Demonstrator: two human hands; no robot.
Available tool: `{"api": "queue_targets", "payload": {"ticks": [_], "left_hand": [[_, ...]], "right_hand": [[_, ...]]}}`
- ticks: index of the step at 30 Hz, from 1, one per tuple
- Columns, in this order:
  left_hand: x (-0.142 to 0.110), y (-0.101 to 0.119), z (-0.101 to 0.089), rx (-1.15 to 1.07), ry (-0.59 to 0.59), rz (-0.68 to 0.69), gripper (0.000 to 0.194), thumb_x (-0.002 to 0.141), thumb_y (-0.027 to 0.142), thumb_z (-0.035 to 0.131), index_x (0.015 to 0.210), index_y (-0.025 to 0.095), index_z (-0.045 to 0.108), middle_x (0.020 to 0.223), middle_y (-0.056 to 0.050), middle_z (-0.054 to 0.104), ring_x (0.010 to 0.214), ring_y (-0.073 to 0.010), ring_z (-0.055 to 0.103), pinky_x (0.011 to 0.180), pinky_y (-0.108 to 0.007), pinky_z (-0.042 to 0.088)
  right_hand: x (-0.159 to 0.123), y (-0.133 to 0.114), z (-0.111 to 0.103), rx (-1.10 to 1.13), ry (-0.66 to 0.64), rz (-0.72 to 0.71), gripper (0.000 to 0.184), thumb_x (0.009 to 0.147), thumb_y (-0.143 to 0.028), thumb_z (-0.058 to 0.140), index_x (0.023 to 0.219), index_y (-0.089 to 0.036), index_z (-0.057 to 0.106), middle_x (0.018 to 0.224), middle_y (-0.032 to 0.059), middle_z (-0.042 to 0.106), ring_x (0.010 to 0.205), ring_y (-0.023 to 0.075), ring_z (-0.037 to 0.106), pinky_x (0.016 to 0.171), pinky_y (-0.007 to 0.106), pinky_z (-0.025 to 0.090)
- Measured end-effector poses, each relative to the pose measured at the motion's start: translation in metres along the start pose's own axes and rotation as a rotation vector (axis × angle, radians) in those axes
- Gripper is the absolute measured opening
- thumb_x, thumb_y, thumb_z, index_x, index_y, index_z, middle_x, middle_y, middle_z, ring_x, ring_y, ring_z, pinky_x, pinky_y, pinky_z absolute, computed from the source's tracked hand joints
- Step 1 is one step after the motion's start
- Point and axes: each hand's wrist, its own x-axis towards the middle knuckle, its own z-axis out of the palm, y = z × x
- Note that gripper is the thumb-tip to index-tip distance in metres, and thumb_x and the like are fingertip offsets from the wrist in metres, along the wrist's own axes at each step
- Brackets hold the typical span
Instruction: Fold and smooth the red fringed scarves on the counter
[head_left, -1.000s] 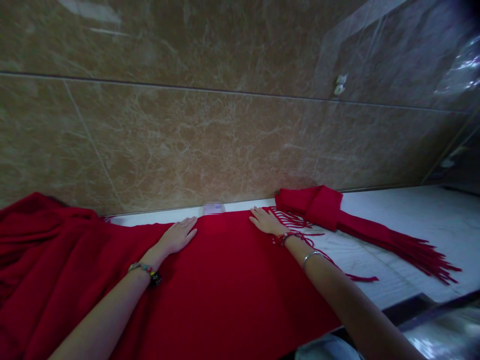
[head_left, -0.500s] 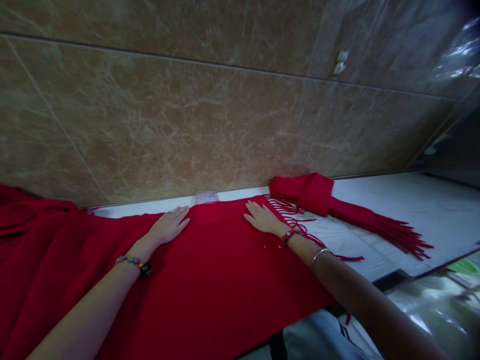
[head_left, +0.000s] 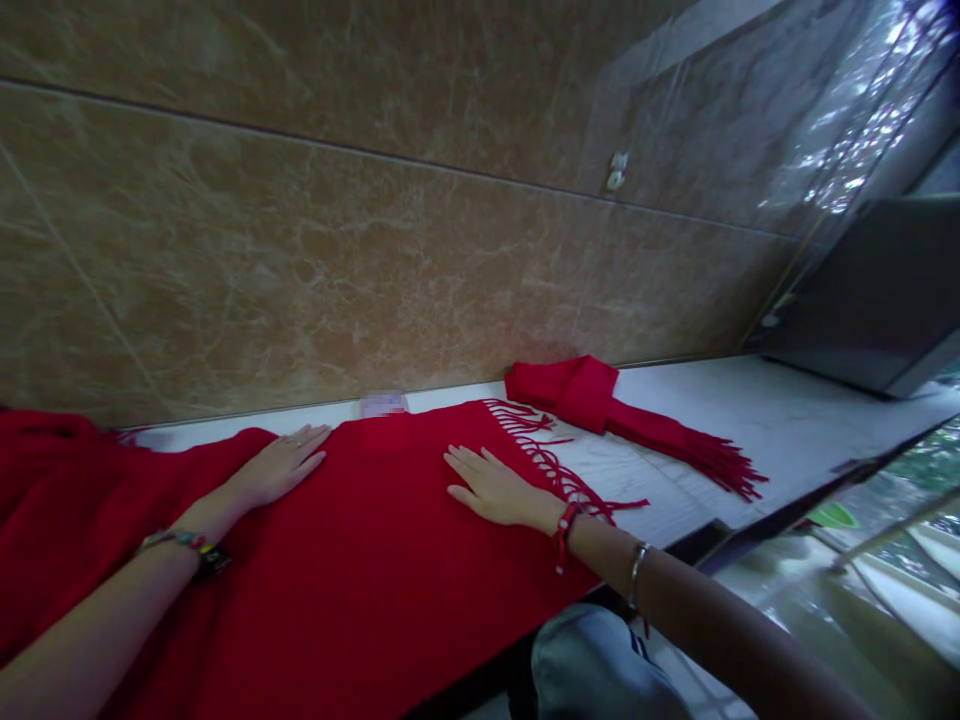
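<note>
A wide red scarf (head_left: 352, 560) with a fringed right end lies spread over the white tabletop. Its left part is bunched in loose folds. My left hand (head_left: 281, 465) rests flat on the scarf near its far edge, fingers stretched out. Flat on the smooth part, close to the fringe (head_left: 536, 440), lies my right hand (head_left: 499, 490) with fingers extended. A second red scarf (head_left: 577, 390), folded with its tasselled end pointing right, sits on the table beyond the fringe.
Brown marbled tiles (head_left: 322, 260) form a wall along the table's far side. A small pale packet (head_left: 382, 405) lies by the wall. A grey box-like object (head_left: 870, 290) stands at the table's right end. A green bowl-like thing (head_left: 834, 515) is below the right edge.
My right hand has slid nearer to me over the scarf, away from its far edge. My left hand stays flat near the far edge. The view has turned toward the right.
</note>
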Motion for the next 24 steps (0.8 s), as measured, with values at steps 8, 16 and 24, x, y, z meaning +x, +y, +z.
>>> {"api": "queue_targets", "payload": {"ticks": [8, 16, 24], "left_hand": [[-0.003, -0.008, -0.011, 0.1, 0.119, 0.042, 0.058, 0.081, 0.04, 0.025, 0.128, 0.01, 0.041, 0.138, -0.012, 0.034, 0.128, -0.0246, 0.028, 0.103, -0.039, 0.025], [-0.022, 0.073, 0.002, 0.001, 0.126, -0.247, 0.07, 0.082, 0.049, 0.021, 0.133, 0.003, 0.028, 0.139, -0.017, 0.029, 0.128, -0.0273, 0.026, 0.1, -0.042, 0.029], [-0.039, 0.056, -0.003, 0.039, -0.031, -0.142, 0.065, 0.083, 0.045, 0.018, 0.135, 0.007, 0.028, 0.142, -0.012, 0.024, 0.13, -0.0245, 0.022, 0.103, -0.041, 0.024]], "right_hand": [[0.021, -0.015, 0.004, -0.001, 0.017, 0.044, 0.057, 0.089, -0.044, 0.026, 0.133, -0.008, 0.032, 0.14, 0.0156, 0.028, 0.129, 0.0252, 0.021, 0.104, 0.046, 0.019], [-0.002, 0.023, 0.0, -0.065, 0.058, 0.147, 0.051, 0.09, -0.04, 0.028, 0.131, -0.011, 0.036, 0.138, 0.0149, 0.033, 0.127, 0.0249, 0.027, 0.103, 0.044, 0.023], [-0.049, 0.083, -0.045, -0.122, 0.132, 0.15, 0.028, 0.086, -0.032, 0.048, 0.11, -0.019, 0.051, 0.113, 0.0072, 0.052, 0.094, 0.0175, 0.054, 0.078, 0.038, 0.047]]}}
